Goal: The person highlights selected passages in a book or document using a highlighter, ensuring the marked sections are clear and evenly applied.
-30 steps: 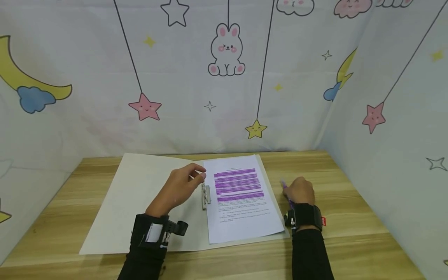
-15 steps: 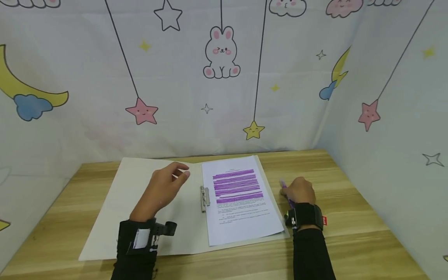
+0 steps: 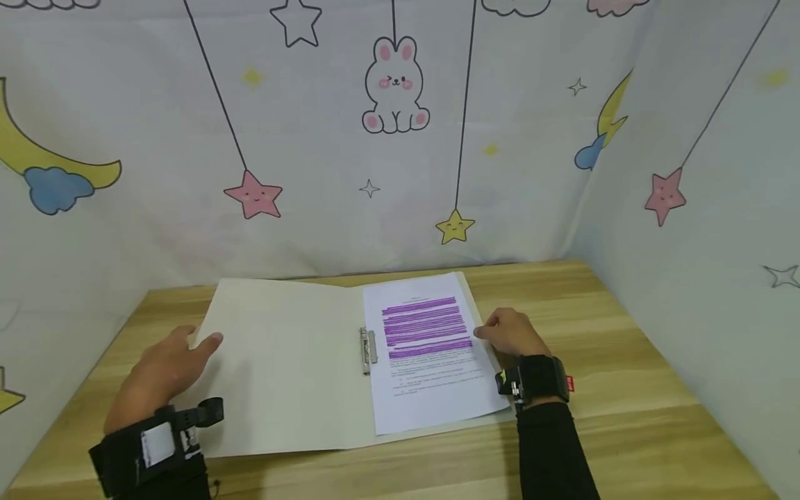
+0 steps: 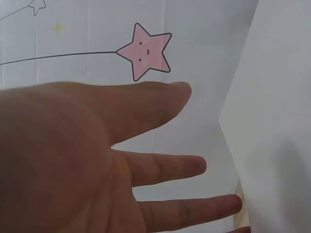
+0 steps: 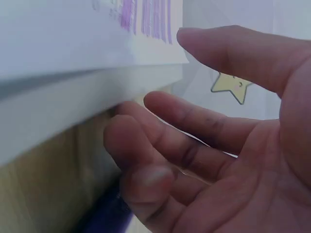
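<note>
A cream folder (image 3: 281,375) lies spread on the table, with a metal clip (image 3: 365,351) near its fold. On its right half is a printed sheet (image 3: 431,410) with purple highlighted lines. My left hand (image 3: 171,364) is at the folder's left edge; in the left wrist view its fingers (image 4: 170,167) are straight and hold nothing. My right hand (image 3: 512,333) is at the folder's right edge. In the right wrist view its thumb is above the edge level and its bent fingers (image 5: 175,109) are below, with a gap between. A blurred purple pen-like object (image 5: 104,213) lies below them.
The wooden table (image 3: 612,389) extends right of the folder and along its front. White fabric walls (image 3: 325,229) printed with stars, a moon and a rabbit enclose the back and sides.
My left hand has moved left, from above the fold to the folder's left edge. My right hand has left the purple pen and moved left to the folder's right edge.
</note>
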`<state>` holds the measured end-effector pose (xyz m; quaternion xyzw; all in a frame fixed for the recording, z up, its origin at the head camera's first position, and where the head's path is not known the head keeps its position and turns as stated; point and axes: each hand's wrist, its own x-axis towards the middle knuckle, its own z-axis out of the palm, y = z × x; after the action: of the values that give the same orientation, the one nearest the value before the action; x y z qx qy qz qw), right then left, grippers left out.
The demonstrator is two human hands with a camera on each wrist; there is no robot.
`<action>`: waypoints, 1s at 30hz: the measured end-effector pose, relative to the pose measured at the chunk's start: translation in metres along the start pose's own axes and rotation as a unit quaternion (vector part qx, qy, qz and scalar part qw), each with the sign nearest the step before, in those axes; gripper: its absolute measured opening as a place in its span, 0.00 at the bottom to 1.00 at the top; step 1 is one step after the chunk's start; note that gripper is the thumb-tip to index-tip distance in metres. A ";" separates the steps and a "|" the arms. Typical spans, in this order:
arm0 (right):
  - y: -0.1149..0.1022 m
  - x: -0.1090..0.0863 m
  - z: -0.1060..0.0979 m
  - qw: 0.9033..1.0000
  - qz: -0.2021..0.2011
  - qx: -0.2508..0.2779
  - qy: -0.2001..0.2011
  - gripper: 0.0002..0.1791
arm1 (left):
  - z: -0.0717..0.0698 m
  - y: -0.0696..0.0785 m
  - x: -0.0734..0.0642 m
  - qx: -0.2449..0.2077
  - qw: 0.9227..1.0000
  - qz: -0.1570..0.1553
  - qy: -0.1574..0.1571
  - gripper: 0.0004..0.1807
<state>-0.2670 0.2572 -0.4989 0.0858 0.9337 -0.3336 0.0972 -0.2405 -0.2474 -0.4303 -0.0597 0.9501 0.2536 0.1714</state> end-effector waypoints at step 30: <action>0.000 0.001 0.006 1.000 0.012 0.013 -0.001 0.19 | -0.026 0.020 -0.066 -0.134 0.959 0.246 0.035 0.35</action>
<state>-0.2673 0.2534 -0.5041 0.0982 0.9280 -0.3447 0.1016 -0.1909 -0.2417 -0.3762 0.1445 0.8981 0.4110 0.0604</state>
